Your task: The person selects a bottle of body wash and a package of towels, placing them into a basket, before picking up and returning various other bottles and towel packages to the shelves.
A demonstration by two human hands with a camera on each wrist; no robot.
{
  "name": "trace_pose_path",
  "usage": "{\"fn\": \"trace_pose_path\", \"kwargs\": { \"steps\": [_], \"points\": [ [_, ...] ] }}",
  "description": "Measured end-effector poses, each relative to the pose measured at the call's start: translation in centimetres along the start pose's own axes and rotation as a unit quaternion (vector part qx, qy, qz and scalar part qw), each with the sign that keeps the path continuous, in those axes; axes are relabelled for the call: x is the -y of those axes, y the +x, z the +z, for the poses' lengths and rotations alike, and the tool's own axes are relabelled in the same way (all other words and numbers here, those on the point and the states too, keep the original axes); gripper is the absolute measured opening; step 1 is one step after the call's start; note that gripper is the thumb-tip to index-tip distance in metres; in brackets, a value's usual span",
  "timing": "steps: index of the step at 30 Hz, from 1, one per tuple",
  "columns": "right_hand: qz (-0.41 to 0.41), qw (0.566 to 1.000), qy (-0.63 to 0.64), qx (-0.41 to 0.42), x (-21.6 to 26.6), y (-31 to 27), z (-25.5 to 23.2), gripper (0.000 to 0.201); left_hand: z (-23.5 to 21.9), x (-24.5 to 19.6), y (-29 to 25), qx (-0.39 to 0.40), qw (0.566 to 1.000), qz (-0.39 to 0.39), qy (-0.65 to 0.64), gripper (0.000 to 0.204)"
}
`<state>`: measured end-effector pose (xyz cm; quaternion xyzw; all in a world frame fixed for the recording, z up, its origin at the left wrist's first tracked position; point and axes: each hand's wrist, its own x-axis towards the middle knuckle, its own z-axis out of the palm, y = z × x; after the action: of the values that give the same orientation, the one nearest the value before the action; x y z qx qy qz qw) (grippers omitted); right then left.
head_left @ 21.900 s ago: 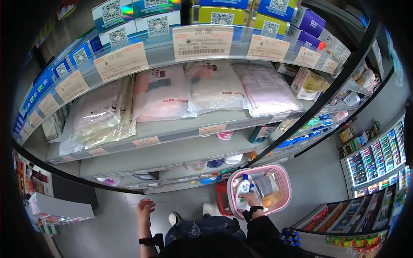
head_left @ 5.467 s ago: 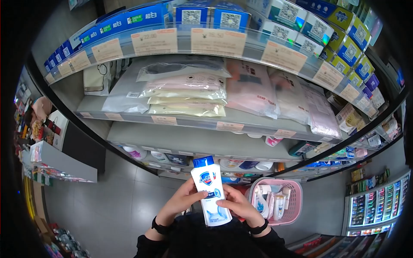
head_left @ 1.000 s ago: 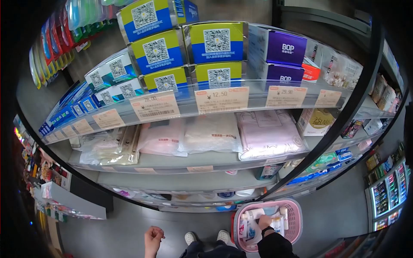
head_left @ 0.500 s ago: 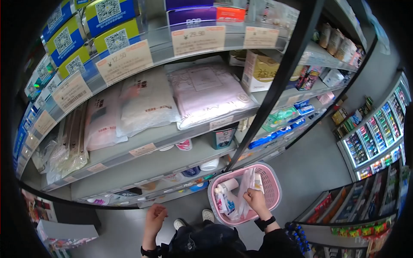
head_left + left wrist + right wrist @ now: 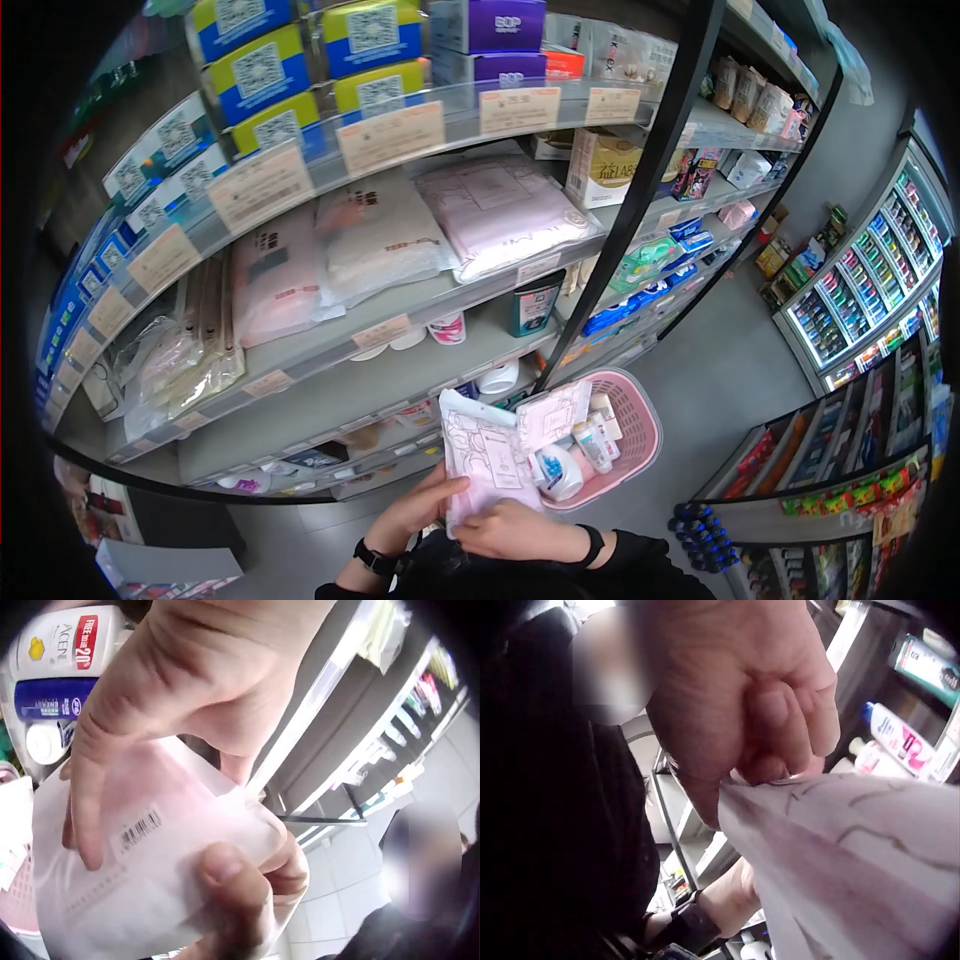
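Low in the head view, before the person's chest, a flat pale-pink plastic-wrapped packet printed with line drawings [image 5: 487, 472] is held upright between both hands. Its lower left edge is gripped by the left hand [image 5: 420, 507], with the thumb laid across the front and the fingers spread behind; in the left wrist view the fingers [image 5: 90, 802] are seen curved over the barcoded back of the packet [image 5: 142, 862]. The bottom edge is clamped by the right hand [image 5: 515, 530], whose fingers [image 5: 780, 712] are curled tightly and pinch the wrapper [image 5: 855, 840] against the thumb. The packet stands above and just left of a round pink plastic shopping basket [image 5: 640, 425], partly overlapping its near rim in the picture; whether it touches the basket cannot be told. Inside the basket a white bottle with a blue label [image 5: 557, 470], small tubes and another pink packet [image 5: 552, 413] are lying. Behind, grey metal shelves [image 5: 400, 375] are stacked with bagged pink and white textiles [image 5: 500, 210] and boxed goods behind price tags.
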<state>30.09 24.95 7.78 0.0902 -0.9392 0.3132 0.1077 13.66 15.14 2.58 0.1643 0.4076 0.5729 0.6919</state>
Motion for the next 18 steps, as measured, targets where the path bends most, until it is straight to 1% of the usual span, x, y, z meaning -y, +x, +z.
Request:
{"fn": "trace_pose_path", "kwargs": {
  "steps": [1, 2, 3, 4, 6, 7, 9, 10, 11, 12, 14, 15, 16, 17, 18],
  "points": [
    [-0.019, 1.000, 0.004, 0.018, 0.7, 0.9, 0.8, 0.017, 0.2, -0.6, -0.6, -0.031, 0.999, -0.026, 0.027, 0.070],
    [-0.038, 0.999, 0.009, 0.036, 1.3, 1.6, 1.6, 0.017, 0.0, -0.8, -1.4, -0.031, 0.999, -0.026, 0.028, 0.070],
    [-0.030, 0.998, 0.016, 0.061, 1.6, 2.0, 2.7, 0.017, -0.2, -1.0, -2.1, -0.021, 0.999, -0.007, 0.050, 0.068],
    [-0.030, 0.998, 0.015, 0.061, 2.3, 2.6, 2.6, 0.017, -0.3, -1.1, -2.9, -0.010, 0.997, 0.012, 0.071, 0.067],
    [-0.040, 0.993, 0.096, 0.055, 3.8, 3.7, 1.8, 0.015, -0.5, -1.8, -4.3, -0.013, 0.997, 0.020, 0.067, 0.066],
    [-0.039, 0.993, 0.093, 0.055, 4.0, 3.8, 1.6, 0.015, -1.0, -2.0, -5.0, -0.011, 0.997, 0.029, 0.071, 0.066],
    [-0.007, 0.988, 0.097, -0.121, 4.2, 3.3, 0.9, 0.019, -1.4, -2.7, -6.5, -0.006, 0.996, 0.041, 0.074, 0.067],
    [0.049, 0.969, 0.059, -0.236, 4.1, 3.0, 0.5, 0.028, -1.5, -3.1, -7.4, -0.008, 0.995, 0.057, 0.076, 0.066],
    [0.129, 0.945, 0.045, -0.296, 4.0, 2.9, -0.2, 0.034, -1.5, -3.5, -8.2, -0.010, 0.994, 0.073, 0.079, 0.066],
    [0.194, 0.916, -0.017, -0.351, 3.9, 2.6, -1.0, 0.043, -1.6, -3.8, -8.9, -0.008, 0.994, 0.075, 0.078, 0.066],
    [0.332, 0.848, -0.086, -0.404, 4.2, 2.5, -1.2, 0.045, -1.7, -4.2, -9.8, -0.047, 0.992, 0.098, 0.062, 0.066],
    [0.333, 0.847, -0.089, -0.404, 4.0, 2.0, -0.6, 0.045, -1.8, -4.3, -10.0, -0.045, 0.992, 0.099, 0.061, 0.066],
    [0.386, 0.839, 0.120, -0.365, 3.5, 1.2, 0.6, 0.045, -1.9, -4.3, -10.3, -0.044, 0.989, 0.126, 0.069, 0.065],
    [0.421, 0.789, 0.324, -0.309, 3.1, 0.5, 1.7, 0.046, -2.0, -4.3, -10.5, -0.042, 0.984, 0.153, 0.077, 0.064],
    [0.421, 0.789, 0.321, -0.312, 2.7, 0.1, 2.8, 0.046, -2.5, -4.2, -10.8, -0.039, 0.984, 0.153, 0.078, 0.064]
  ]
}}
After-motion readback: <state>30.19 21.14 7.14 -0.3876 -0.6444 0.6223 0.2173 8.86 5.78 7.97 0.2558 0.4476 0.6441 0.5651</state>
